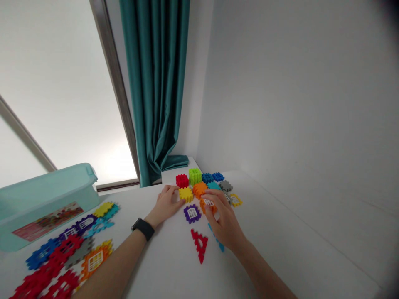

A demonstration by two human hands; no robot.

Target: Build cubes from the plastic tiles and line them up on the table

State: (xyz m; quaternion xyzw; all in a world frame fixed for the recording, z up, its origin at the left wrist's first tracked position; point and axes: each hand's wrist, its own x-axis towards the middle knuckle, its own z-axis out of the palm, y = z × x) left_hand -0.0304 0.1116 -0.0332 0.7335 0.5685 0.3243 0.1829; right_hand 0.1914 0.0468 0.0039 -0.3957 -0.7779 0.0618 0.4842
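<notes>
**My left hand (166,202) on yellow, my right hand (222,214) on orange**

My left forearm slants in from the lower left, a black watch (143,229) at the wrist, palm low by the table (165,259). Thumb and fingers are narrowed around the yellow block (186,194), holding it at its near and left sides. My right arm comes from the lower right, the wrist raised and the fingers curled down; they grip the orange piece (208,204), though part of their contact is hidden.

The yellow block is a squat, thick shape with notched edges, standing on the table just in front of a red block (182,180). The orange piece, right of it, carries a white window insert and sits close to another orange block (200,189).

The pieces look like smooth, opaque plastic with square teeth. A lime green block (195,177) is box-shaped with openings; a purple piece (192,214) lies flat, framing a white arched window. Nearer me lies a red triangle (199,246), toothed, with a cut-out middle. The table is plain, matt white.
</notes>
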